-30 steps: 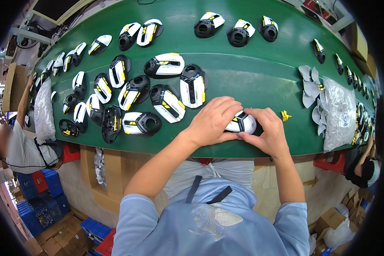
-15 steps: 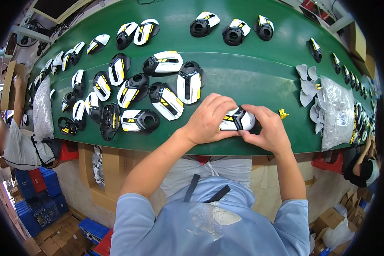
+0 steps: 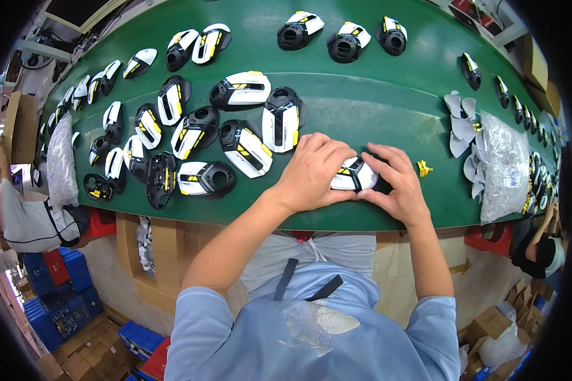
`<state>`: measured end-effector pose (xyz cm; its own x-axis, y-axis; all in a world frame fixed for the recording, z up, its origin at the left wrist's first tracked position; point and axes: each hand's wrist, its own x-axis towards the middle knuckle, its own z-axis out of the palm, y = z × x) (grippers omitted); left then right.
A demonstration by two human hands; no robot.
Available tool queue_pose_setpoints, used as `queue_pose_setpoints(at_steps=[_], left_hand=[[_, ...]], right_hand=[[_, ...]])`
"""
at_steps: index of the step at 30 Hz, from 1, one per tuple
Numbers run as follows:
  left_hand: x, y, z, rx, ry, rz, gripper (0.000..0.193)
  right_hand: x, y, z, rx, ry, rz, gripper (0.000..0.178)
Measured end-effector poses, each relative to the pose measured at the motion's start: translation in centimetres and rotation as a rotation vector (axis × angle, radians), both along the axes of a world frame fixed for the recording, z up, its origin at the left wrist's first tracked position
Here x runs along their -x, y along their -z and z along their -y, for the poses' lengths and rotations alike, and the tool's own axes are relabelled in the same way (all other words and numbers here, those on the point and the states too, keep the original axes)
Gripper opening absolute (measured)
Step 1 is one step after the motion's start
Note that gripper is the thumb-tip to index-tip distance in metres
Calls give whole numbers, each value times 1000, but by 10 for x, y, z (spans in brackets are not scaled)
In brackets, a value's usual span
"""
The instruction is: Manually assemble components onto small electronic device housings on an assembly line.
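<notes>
My left hand is holding the white-and-black shell by its left end, its fingers draping over the far side and its thumb lying along the near edge. The shell is sitting low over the green table, straight in front of me, between my two hands. Half a second ago my right hand was wrapping the other end; now its fingers are lifting off the far side, so the space between forefinger and thumb is standing wide. Its thumb is staying by the near edge, though I can't quite tell whether it is still touching. For the work in hand, I am reading this as a loosening of the two-handed hold: my left is doing the steadying, while my right is bearing little or nothing. Just beyond my right hand, the small yellow parts are lying on the table, untouched. Off to my left, the other shells are keeping their places in the loose cluster.
</notes>
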<state>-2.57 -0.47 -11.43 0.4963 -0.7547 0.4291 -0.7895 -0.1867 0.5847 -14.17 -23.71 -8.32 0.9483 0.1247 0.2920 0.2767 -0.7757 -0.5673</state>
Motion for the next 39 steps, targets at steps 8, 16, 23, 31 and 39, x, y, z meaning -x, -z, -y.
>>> queue_pose_setpoints(at_steps=[8, 16, 23, 31, 39], left_hand=[[0, -2, -1, -1, 4, -14, 68], [-5, -4, 0, -5, 39, -25, 76], [1, 0, -2, -20, 56, -49, 76], [-1, -2, 3, -7, 94, -39, 76], [7, -9, 9, -78, 0, -47, 58]], right_hand=[[1, 0, 4, 33, -31, 5, 66], [3, -2, 7, 84, 17, 53, 53], [0, -21, 10, 96, -100, -137, 44], [0, -23, 2, 212, -67, -118, 49], [2, -4, 14, 83, -95, -63, 52]])
